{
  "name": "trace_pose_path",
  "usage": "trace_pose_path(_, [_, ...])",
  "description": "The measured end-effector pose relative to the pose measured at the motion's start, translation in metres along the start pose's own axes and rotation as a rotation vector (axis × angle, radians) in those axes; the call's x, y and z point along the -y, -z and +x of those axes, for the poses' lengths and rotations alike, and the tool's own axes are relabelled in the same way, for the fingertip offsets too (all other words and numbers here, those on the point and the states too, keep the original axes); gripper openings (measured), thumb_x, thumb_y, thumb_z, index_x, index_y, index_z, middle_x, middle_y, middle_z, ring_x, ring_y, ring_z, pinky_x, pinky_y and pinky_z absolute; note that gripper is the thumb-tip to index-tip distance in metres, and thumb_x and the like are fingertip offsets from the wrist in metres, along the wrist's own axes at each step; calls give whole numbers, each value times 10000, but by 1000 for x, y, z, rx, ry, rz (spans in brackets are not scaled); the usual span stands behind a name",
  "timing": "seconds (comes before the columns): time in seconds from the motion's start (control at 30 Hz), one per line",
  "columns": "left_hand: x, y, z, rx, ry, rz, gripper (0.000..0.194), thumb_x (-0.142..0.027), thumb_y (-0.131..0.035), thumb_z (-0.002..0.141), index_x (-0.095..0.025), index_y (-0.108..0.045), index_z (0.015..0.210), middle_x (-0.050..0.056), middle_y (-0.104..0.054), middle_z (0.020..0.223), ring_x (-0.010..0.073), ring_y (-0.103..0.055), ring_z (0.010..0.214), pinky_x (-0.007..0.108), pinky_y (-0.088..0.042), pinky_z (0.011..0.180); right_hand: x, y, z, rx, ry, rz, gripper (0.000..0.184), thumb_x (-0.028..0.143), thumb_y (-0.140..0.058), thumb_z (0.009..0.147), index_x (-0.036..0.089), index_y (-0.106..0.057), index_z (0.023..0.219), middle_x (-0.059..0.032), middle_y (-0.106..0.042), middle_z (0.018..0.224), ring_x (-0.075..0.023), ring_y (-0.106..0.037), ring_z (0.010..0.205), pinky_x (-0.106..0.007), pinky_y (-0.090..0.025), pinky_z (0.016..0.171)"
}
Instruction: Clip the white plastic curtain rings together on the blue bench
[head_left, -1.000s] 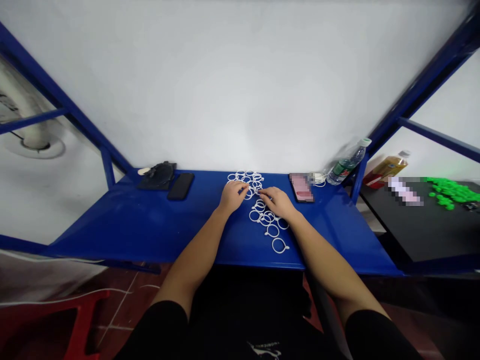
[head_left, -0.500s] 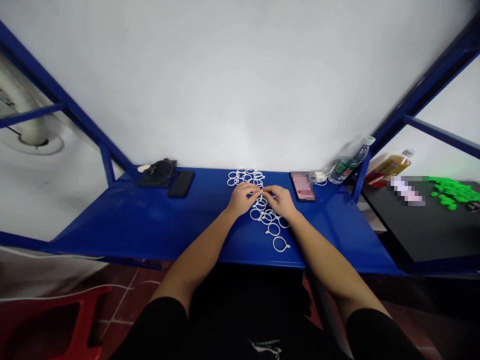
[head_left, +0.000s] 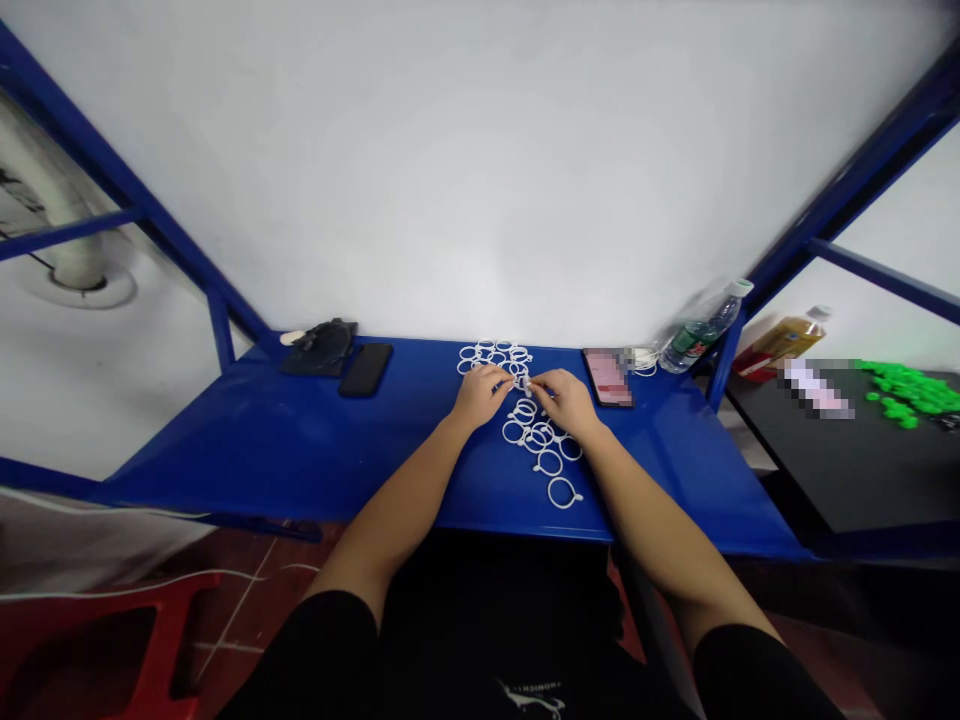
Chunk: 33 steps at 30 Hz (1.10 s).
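Likely workroom: blue workbench (head_left: 285,450), black table (head_left: 840,465), red-tiled floor (head_left: 240,595).

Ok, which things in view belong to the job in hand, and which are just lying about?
Apparently in the job:
white round rings with small tabs
left hand and right hand, fingertips at the rings

Apparently lying about:
black rectangular phone
pink-screened phone
green-labelled clear plastic bottle
crumpled black item
bright green pieces
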<state>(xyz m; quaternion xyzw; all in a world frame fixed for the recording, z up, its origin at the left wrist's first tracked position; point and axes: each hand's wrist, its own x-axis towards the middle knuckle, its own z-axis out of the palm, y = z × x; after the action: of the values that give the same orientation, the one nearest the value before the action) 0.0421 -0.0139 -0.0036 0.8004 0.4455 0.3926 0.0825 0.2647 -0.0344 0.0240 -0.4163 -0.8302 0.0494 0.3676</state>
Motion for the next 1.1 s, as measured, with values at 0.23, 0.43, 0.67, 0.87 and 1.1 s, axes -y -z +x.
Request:
trace_pose_path(0.23, [7,1,-5,193,243,235,114,-365,-757,901,-259,-789,929,70,-706,1177,292,-588,1147,454,-455,999,-2,5,2,204,168,69,272,94,-568,928,211,-756,1087,-74,-784,1081,-250,-688,1008,-426,-526,945])
trace_pose_path(0.43, [9,5,-2,83,242,185,115,-286,-714,927,-230,-728,828,68,-728,1223,283,-638,1132,441,-483,980,-1,-4,2,334,189,92,281,81,-569,928,198,-761,1097,-71,-791,1131,-239,-719,1056,-415,-506,997])
trace_pose_path(0.67, [-1,10,0,-177,35,-44,111,-197,-700,904,-215,-659,803,78,-762,1198,245,-695,1138,449,-518,1034,2,-1,1,246,65,36,212,170,-627,942,201,-765,1100,-79,-794,1039,-238,-713,943,-388,-531,908])
trace_pose_path(0.87, [-25,8,-5,-180,-187,-194,75,-208,-721,879,-213,-669,826,86,-756,1165,226,-705,1112,437,-561,1008,-1,-3,-1,-14,-81,155,224,331,-583,1022,227,-744,1139,-74,-789,1044,-234,-729,960,-363,-559,870])
trace_pose_path(1.1, [-29,-1,-8,-124,-70,-429,288,-179,-738,841,-208,-721,1128,97,-758,1226,234,-723,1136,404,-604,957,5,-2,-3,-96,-53,202,179,314,-611,990,222,-758,1034,-60,-792,948,-213,-736,848,-333,-567,801])
